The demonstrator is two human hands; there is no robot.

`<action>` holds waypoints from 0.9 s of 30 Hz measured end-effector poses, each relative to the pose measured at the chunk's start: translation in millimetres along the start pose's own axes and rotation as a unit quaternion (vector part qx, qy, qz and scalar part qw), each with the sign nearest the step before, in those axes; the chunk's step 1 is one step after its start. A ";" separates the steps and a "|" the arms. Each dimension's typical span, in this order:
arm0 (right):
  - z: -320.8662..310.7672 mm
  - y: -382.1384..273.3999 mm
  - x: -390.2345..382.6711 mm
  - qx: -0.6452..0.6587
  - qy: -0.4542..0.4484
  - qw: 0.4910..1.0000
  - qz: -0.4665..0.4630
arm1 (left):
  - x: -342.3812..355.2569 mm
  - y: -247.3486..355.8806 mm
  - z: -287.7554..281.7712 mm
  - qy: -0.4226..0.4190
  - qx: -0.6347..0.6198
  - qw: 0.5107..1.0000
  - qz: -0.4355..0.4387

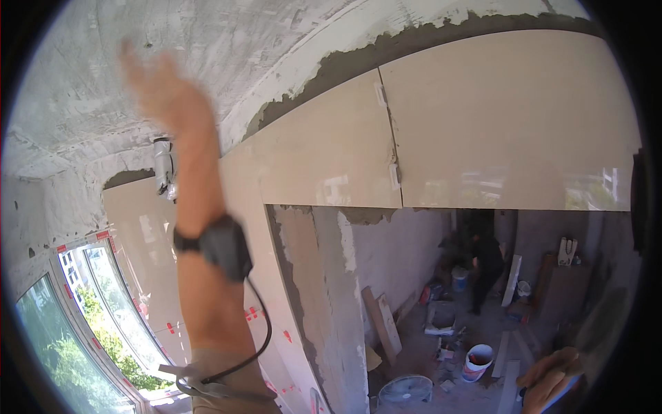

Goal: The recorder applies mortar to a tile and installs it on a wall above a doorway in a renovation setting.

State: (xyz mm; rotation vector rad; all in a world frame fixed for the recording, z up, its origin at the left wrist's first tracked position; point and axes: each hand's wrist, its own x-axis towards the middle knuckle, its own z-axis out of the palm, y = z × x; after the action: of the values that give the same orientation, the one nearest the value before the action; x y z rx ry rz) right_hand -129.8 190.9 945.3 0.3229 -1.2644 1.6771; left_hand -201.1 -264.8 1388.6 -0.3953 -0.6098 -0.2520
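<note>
My left hand is raised high at the left, near the rough grey ceiling. It is smeared by motion, but its fingers look spread, with nothing seen in them. A black device with a cable is strapped to that forearm. At the lower right, my right hand has curled fingers beside a blue-and-white edge; what they hold is not clear. Between the hands, large glossy beige tiles cover the wall above a doorway. White clips sit in the joint between two tiles, and grey mortar shows along their upper edge.
Through the doorway, a person in dark clothes bends in a cluttered room. On its floor are a white bucket, a round fan, boards and rubble. A window stands at the left, below a wrapped pipe.
</note>
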 end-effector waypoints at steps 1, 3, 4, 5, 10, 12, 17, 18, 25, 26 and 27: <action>-0.2 -4.4 -2.7 0.009 -0.006 1.000 -0.004 | 9.0 -6.6 20.6 0.005 0.006 1.000 0.008; -13.9 -7.2 0.3 -0.156 0.047 0.984 -0.065 | -18.5 20.7 84.1 -0.204 -0.090 0.969 -0.108; -9.5 -5.7 -2.9 -0.111 0.065 0.990 -0.055 | -30.0 22.7 102.5 -0.310 -0.142 0.928 -0.151; -9.4 -7.0 -6.7 -0.111 0.075 0.989 -0.061 | -42.1 14.7 101.1 -0.347 -0.084 0.919 -0.169; -18.7 -12.5 -3.7 -0.061 0.013 0.996 -0.065 | -136.5 -37.2 21.9 -0.375 -0.019 0.922 -0.093; -20.9 -21.5 1.4 -0.044 -0.005 0.995 -0.094 | -194.4 -5.7 -0.1 -0.411 -0.069 0.905 -0.084; 75.8 -76.8 40.7 -0.039 -0.082 0.993 -0.076 | -229.5 23.2 -40.0 -0.453 -0.079 0.887 -0.042; 96.1 -91.6 43.6 -0.038 -0.129 0.990 -0.034 | -234.1 24.0 -40.2 -0.450 -0.086 0.887 -0.054; 241.1 -152.3 58.0 -0.080 -0.211 0.972 -0.064 | -234.2 -4.8 -48.1 -0.435 -0.121 0.892 0.027; 246.7 -155.6 67.2 -0.162 -0.177 0.960 -0.145 | -234.0 -6.5 -41.8 -0.426 -0.158 0.890 0.042; 252.6 -161.7 70.8 -0.248 -0.130 0.933 -0.226 | -235.7 -12.6 -40.6 -0.425 -0.148 0.892 0.036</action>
State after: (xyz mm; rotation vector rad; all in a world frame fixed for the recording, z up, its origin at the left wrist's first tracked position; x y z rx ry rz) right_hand -115.3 12.6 1196.3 0.4925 -1.6149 0.9075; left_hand -371.9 -266.9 1220.6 -0.8363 -1.4261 -0.0852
